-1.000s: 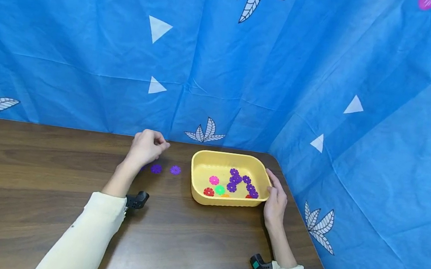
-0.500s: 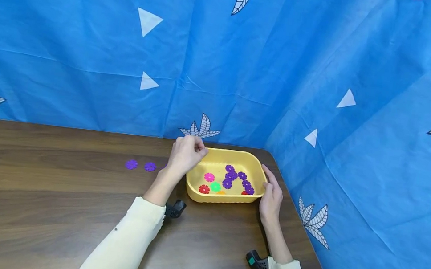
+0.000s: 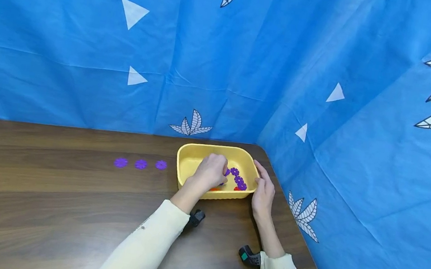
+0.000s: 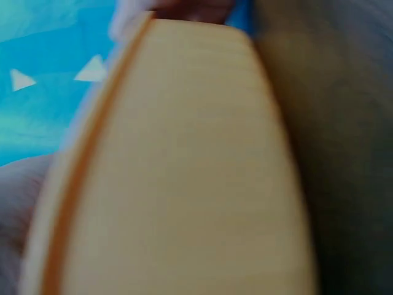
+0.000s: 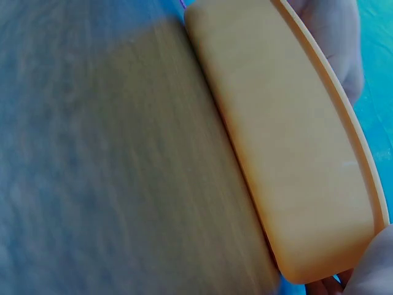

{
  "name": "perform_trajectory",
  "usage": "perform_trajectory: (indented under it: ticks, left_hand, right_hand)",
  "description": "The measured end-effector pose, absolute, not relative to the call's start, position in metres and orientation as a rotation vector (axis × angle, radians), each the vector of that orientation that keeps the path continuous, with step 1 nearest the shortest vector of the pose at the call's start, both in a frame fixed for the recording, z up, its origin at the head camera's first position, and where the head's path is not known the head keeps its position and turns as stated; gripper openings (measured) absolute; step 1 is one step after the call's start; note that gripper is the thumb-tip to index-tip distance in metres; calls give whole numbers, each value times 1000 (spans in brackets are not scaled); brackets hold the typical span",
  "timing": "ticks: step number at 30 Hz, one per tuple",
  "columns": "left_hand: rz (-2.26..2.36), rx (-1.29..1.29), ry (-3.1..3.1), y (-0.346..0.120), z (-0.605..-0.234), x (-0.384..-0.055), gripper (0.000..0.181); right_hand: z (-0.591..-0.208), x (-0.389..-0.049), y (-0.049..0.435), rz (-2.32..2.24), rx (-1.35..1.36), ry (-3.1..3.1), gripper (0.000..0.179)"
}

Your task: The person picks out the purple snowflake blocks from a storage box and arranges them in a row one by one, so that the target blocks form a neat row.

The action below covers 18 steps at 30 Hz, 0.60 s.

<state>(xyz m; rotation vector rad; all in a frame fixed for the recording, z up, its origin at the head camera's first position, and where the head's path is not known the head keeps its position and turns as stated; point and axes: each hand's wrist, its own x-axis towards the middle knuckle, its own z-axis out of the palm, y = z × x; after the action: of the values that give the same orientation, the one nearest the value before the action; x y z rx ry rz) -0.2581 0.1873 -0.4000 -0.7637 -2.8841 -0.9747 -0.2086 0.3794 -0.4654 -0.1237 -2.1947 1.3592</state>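
My left hand (image 3: pixel 211 170) reaches down into the yellow plastic basket (image 3: pixel 189 153), over the toy discs lying there. Its fingertips are near purple snowflake-shaped discs (image 3: pixel 238 180), and whether they pinch one is hidden. My right hand (image 3: pixel 263 194) grips the basket's right end, with fingers at the rim and underneath in the right wrist view. An orange disc (image 3: pixel 214 188) and a red disc (image 3: pixel 237 189) show partly along the front wall. On the table left of the basket lie three purple discs in a row: one (image 3: pixel 121 162), another (image 3: pixel 141 164) and a third (image 3: pixel 161 164).
The brown wooden table (image 3: pixel 49 204) meets a blue patterned curtain (image 3: pixel 89 47) along its back and right edges. Black wrist cameras sit on the left wrist (image 3: pixel 196 218) and the right wrist (image 3: pixel 250 256). The basket's outer wall (image 4: pixel 184 153) fills most of the left wrist view.
My left hand has moved right from above the row of purple discs and down into the basket. My right hand stays on the basket's end. The head view has shifted slightly.
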Motion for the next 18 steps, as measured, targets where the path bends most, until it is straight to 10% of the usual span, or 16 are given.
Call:
perform_trajectory:
  ticks: [18]
  left_hand:
    - [-995,-811,-2854,187,-408,-262,29]
  right_hand:
    - [-467,-209,378,1347,-114,-2221,52]
